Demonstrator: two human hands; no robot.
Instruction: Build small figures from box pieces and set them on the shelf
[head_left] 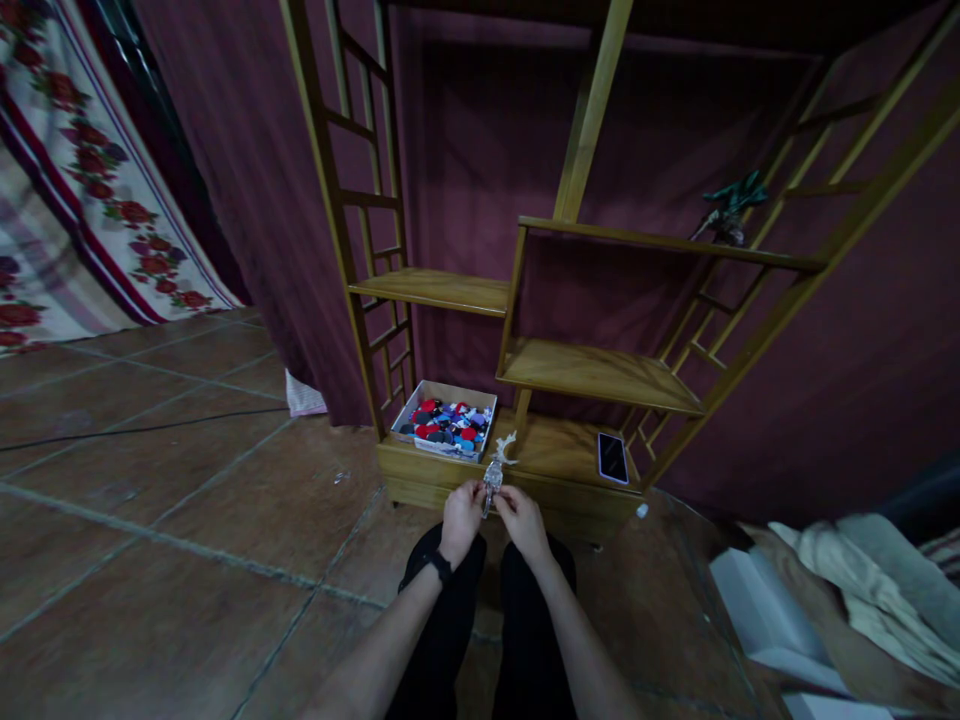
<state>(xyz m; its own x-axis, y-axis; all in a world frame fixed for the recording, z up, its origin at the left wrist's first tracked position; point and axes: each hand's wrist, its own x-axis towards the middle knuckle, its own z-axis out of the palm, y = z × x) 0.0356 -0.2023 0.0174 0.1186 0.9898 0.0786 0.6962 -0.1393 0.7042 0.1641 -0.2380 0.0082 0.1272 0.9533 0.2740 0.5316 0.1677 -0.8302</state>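
Observation:
Both my hands meet in front of the low cabinet, pinching a small clear deer figurine (493,476) with branching pale antlers. My left hand (463,512), with a dark watch on its wrist, grips the figurine's left side. On the opposite side, the fingers of my right hand (522,516) are closed on it low down. The figurine is held upright, slightly tilted, and its finer detail is too small to make out. Just behind it on the cabinet top stands a shallow open box (486,440) full of red, blue, black and white pieces.
A wooden shelf unit (600,375) rises ahead, with a phone (613,458) on its lowest board. Higher up on the right sits a dark green ornament (731,205). White boxes (772,610) and cloth lie at right. A black cable (150,430) crosses the tiled floor.

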